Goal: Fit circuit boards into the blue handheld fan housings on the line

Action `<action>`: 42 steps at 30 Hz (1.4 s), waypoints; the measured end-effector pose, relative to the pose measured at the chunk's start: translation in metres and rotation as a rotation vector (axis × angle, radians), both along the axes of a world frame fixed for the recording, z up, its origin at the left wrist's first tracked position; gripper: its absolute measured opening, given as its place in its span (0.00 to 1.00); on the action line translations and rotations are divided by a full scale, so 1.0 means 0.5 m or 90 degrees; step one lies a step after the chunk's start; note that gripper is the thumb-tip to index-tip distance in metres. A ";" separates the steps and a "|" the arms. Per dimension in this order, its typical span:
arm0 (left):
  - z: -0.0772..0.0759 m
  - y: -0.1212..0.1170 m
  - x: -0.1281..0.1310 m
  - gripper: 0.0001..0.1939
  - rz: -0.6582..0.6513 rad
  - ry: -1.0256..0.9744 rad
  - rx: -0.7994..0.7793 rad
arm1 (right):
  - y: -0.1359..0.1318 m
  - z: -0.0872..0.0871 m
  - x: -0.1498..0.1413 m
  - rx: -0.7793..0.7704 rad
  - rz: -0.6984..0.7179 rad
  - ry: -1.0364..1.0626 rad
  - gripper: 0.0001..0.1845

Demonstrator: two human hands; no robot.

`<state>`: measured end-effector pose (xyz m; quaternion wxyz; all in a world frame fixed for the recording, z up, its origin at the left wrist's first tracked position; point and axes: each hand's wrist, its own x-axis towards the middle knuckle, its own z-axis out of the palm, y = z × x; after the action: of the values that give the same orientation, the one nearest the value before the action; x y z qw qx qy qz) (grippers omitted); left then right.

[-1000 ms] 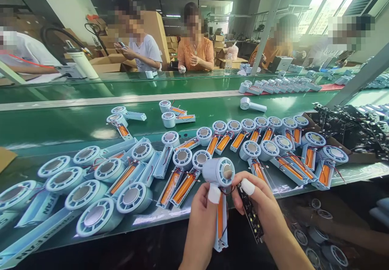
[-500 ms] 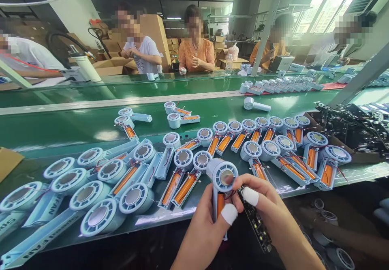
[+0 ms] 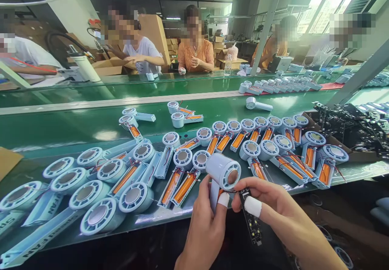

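Note:
My left hand [image 3: 206,221] is wrapped round the handle of a light-blue handheld fan [image 3: 221,171], its round head tilted up and to the right. White tape covers the thumb. In my right hand [image 3: 273,205], thumb and fingers pinch the upper end of a narrow black circuit board [image 3: 252,221] that hangs down beside the fan. Thin wires run near the base of the fan head, between the two hands; where they end is hidden by my fingers. White tape wraps the right thumb too.
Rows of fan bodies with orange batteries [image 3: 182,187] lie across the green bench. At the right, black circuit boards fill a cardboard box [image 3: 337,140]. Beyond, the green conveyor [image 3: 91,120] carries several fans. Co-workers [image 3: 196,55] sit opposite; a metal post [image 3: 267,26] slants up.
My left hand has turned the fan so more of its side faces me. The circuit board hangs more upright and slightly further left. Fans on the conveyor have shifted a little right.

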<state>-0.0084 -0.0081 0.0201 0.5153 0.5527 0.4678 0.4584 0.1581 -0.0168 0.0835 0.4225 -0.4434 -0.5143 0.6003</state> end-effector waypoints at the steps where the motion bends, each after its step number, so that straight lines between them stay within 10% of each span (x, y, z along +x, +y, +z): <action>1: -0.003 0.000 0.001 0.23 0.010 -0.019 -0.009 | 0.001 -0.005 0.000 -0.001 0.003 0.007 0.14; 6: -0.014 0.000 0.000 0.24 0.051 -0.086 -0.071 | 0.010 -0.041 -0.002 0.063 -0.092 -0.115 0.20; 11: -0.007 0.002 -0.004 0.23 0.080 -0.084 -0.085 | 0.021 -0.054 -0.001 0.310 -0.139 -0.504 0.11; 17: 0.007 0.007 -0.001 0.18 0.110 -0.052 -0.078 | 0.020 0.009 0.010 0.406 0.197 -0.836 0.10; 22: 0.023 0.013 0.004 0.11 0.069 -0.133 -0.117 | 0.024 0.036 0.011 0.395 0.323 -0.677 0.03; 31: 0.032 0.005 0.004 0.20 -0.034 -0.345 -0.183 | 0.014 -0.086 -0.025 0.054 0.112 -0.096 0.32; 42: 0.019 -0.016 0.021 0.31 -0.044 -0.132 -0.127 | -0.001 -0.088 -0.031 -0.026 -0.024 0.003 0.33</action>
<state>0.0020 -0.0161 0.0295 0.6289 0.4642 0.4359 0.4462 0.1424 -0.0175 0.0393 0.4257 -0.4599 -0.4927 0.6038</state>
